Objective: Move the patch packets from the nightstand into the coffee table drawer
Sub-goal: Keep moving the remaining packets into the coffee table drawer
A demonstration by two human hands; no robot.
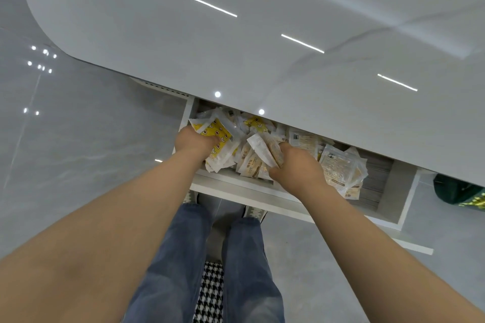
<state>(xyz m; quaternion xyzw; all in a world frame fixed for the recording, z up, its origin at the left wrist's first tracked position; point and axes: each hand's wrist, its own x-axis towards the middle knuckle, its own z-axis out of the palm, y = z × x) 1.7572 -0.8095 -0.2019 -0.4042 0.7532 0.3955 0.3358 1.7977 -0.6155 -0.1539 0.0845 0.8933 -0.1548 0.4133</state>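
The white coffee table drawer (262, 191) stands pulled out under the glossy tabletop (236, 47). Inside lies a heap of several patch packets (341, 168), some clear and beige, some yellow-patterned. My left hand (194, 143) reaches into the drawer's left end and grips a bunch of yellow-patterned packets (216, 136). My right hand (296, 165) is in the middle of the drawer, its fingers curled round a bunch of beige packets (265, 151). Both bunches touch the heap below them.
The drawer's right end shows bare grey lining (380, 181). A dark green bag (462, 191) sits on the floor at the right, under the tabletop's edge. My legs in jeans (204, 257) stand close to the drawer front, with a houndstooth mat (210, 294) between them.
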